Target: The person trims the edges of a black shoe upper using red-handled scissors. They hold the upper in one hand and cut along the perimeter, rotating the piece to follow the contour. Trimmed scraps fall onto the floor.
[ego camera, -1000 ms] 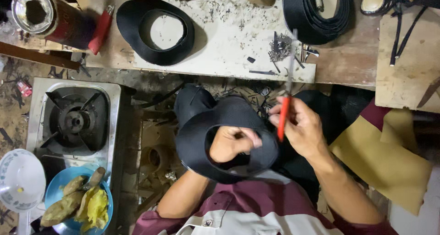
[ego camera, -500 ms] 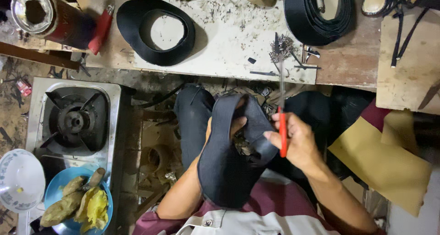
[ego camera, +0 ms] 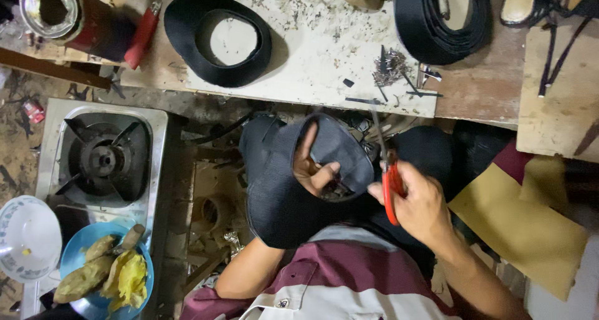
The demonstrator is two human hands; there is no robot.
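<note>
Black hat-shaped piece (ego camera: 281,195) sits over my lap, tilted, just below the workbench (ego camera: 324,52) edge. My left hand (ego camera: 314,167) reaches through its opening, fingers closed on the inner rim. My right hand (ego camera: 419,201) is clamped on red-handled scissors (ego camera: 388,176), blades up beside the piece. Another black ring (ego camera: 217,40) lies on the bench; gas burner (ego camera: 103,161) off left.

No labels, signs or screens are visible. One small red packet (ego camera: 33,111) lies crumpled on the dirty floor at the far left, just beside the left edge of the steel gas stove (ego camera: 103,161).
</note>
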